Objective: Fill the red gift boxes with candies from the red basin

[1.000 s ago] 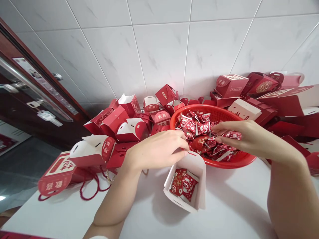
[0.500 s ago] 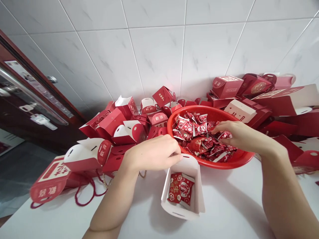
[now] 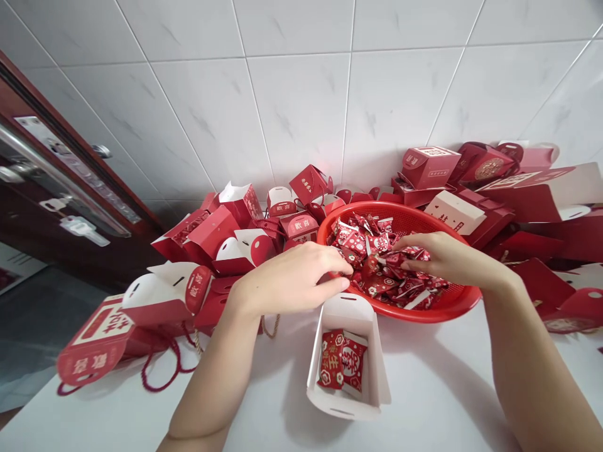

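An open box [image 3: 346, 405], white inside, stands on the white table with two red wrapped sweets [image 3: 332, 361] lying in it. Behind it is a red plastic basket [image 3: 424, 316] heaped with small red sweet packets [image 3: 379, 285]. My left hand [image 3: 296, 276] hovers over the box's back flap at the basket's near-left rim. Its thumb and fingers are apart and nothing shows between them. Over the heap, my right hand [image 3: 443, 257] reaches in from the right, fingers spread and tips at the packets. Whether it pinches one is not plain; its fingers look apart.
Red gift boxes [image 3: 164, 295] with cord handles crowd the left and back of the table. More boxes [image 3: 431, 166] pile up at the right. A tiled wall [image 3: 296, 113] rises behind. At the left is a dark door [image 3: 61, 251] with keys in its lock.
My left hand has loosened from the box's back flap and moved slightly up toward the basket, fingers spreading. My right hand has shifted a little among the packets, its fingers parting more.
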The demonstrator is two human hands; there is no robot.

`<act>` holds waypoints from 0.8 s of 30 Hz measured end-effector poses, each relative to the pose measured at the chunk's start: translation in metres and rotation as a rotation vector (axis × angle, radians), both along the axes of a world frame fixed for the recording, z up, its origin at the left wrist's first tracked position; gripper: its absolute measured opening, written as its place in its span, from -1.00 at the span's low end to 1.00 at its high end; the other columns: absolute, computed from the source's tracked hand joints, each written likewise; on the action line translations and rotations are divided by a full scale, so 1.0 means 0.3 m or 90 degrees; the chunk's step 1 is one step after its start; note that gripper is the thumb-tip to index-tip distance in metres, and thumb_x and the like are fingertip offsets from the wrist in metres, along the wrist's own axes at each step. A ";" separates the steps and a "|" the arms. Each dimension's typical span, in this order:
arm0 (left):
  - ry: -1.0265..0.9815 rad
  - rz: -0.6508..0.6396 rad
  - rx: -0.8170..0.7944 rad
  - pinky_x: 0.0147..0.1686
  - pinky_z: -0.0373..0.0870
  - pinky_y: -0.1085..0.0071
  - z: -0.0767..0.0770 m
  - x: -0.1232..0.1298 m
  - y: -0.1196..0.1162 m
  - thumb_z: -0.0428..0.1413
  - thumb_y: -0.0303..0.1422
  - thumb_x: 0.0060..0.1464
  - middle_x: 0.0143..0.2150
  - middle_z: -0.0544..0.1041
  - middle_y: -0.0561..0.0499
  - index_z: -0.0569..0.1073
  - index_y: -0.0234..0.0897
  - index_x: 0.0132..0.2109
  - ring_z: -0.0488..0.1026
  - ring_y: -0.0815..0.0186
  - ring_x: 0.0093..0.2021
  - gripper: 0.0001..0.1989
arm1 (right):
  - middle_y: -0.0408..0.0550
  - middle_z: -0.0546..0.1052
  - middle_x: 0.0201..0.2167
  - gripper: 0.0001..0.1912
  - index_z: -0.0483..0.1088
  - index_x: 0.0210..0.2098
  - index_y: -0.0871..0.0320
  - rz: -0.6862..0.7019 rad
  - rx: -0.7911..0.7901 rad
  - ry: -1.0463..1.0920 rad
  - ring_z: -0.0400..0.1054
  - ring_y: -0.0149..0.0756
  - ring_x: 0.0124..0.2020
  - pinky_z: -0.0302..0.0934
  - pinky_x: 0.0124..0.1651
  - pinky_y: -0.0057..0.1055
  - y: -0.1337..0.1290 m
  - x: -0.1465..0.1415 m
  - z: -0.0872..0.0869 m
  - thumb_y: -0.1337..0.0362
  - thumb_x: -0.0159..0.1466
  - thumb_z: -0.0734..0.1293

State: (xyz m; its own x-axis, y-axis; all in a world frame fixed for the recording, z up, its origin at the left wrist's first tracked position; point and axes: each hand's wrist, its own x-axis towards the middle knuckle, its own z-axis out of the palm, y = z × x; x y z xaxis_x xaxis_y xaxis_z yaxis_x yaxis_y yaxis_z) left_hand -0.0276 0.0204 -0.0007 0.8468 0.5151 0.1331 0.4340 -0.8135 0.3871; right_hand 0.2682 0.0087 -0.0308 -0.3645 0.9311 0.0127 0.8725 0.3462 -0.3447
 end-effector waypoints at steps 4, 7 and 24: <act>-0.125 0.054 0.016 0.08 0.41 0.31 -0.032 0.052 0.012 0.07 -0.34 0.35 0.09 0.63 -0.09 0.57 -0.30 0.10 0.55 0.23 0.06 -0.71 | 0.11 0.64 0.05 -0.52 0.53 0.11 0.19 0.031 0.035 0.169 0.54 0.02 0.03 0.40 0.08 -0.14 -0.027 -0.035 0.028 0.01 0.40 0.25; -0.227 0.097 0.021 0.11 0.39 0.31 -0.059 0.092 0.020 0.15 -0.27 0.32 0.13 0.60 -0.10 0.53 -0.30 0.14 0.51 0.21 0.12 -0.68 | 0.06 0.66 0.00 -0.53 0.55 0.11 0.16 0.071 0.014 0.254 0.54 0.00 0.01 0.42 0.01 -0.21 -0.043 -0.075 0.034 -0.01 0.42 0.26; -0.536 0.145 -0.091 -0.45 0.20 0.45 -0.112 0.155 0.035 0.14 -0.08 0.29 -0.50 0.37 0.07 0.39 -0.30 -0.52 0.23 0.39 -0.44 -0.51 | -0.04 0.69 -0.29 -0.70 0.69 -0.19 0.05 0.006 0.142 0.555 0.55 -0.17 -0.27 0.41 -0.23 -0.35 -0.053 -0.143 0.014 -0.01 0.32 0.43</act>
